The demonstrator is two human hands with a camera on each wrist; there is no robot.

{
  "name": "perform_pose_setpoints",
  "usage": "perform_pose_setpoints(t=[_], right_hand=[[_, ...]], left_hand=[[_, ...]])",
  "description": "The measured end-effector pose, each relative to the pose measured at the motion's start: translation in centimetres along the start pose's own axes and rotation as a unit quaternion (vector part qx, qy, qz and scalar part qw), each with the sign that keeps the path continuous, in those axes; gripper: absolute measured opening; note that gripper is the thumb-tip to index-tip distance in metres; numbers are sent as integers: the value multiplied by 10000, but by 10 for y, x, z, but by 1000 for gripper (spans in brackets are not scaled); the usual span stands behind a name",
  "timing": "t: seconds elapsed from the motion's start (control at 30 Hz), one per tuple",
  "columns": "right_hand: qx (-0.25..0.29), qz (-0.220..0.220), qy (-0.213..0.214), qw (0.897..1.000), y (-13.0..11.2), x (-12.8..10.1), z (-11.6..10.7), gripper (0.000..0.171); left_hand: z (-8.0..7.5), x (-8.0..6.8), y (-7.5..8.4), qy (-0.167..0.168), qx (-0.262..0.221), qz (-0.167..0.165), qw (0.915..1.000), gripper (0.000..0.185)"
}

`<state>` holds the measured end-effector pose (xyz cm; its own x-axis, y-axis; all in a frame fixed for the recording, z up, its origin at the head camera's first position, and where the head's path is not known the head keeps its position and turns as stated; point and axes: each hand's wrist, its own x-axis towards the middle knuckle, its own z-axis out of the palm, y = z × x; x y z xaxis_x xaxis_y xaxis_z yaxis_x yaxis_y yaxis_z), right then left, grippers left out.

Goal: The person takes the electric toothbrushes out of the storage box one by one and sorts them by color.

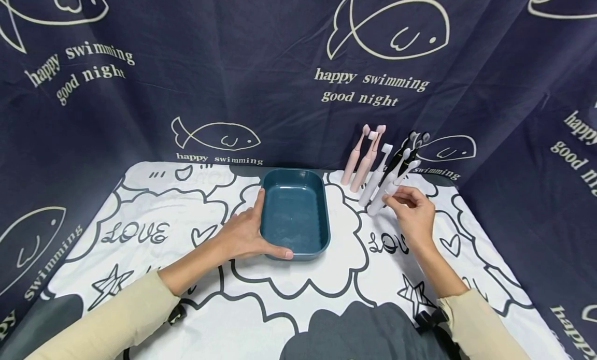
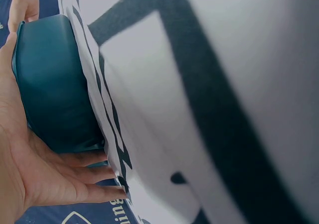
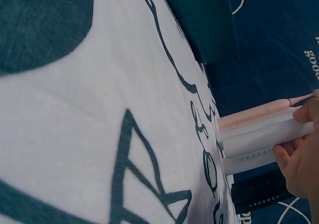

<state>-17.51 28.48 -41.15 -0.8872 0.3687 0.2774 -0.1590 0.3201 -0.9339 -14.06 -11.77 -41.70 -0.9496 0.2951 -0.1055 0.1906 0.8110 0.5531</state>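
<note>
the left hand (image 1: 242, 233) rests with straight fingers against the near left corner of the blue tray (image 1: 295, 213) in the middle of the desk (image 1: 326, 287). the right hand (image 1: 412, 210) pinches a white toothbrush (image 1: 389, 191) that leans on the curtain (image 1: 280, 65) among pink toothbrushes (image 1: 361, 158).

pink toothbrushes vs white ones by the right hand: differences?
The pink toothbrushes are pink and untouched; the white toothbrushes are white, and the right hand pinches one. The pink pair stands further back and left, nearer the curtain; the white ones stand nearer the hand. Both sets stand upright, leaning alike.
</note>
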Motion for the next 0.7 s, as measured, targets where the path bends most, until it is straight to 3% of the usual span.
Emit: perform_pose_setpoints(t=[0.47, 0.7], right_hand=[[-49, 73, -84, 9999, 5, 4, 7, 31], [-319, 84, -178, 9993, 4, 3, 7, 28]], left_hand=[[-1, 0, 0, 4, 15, 6, 10000, 181], [0, 0, -1, -27, 9, -29, 10000, 181]])
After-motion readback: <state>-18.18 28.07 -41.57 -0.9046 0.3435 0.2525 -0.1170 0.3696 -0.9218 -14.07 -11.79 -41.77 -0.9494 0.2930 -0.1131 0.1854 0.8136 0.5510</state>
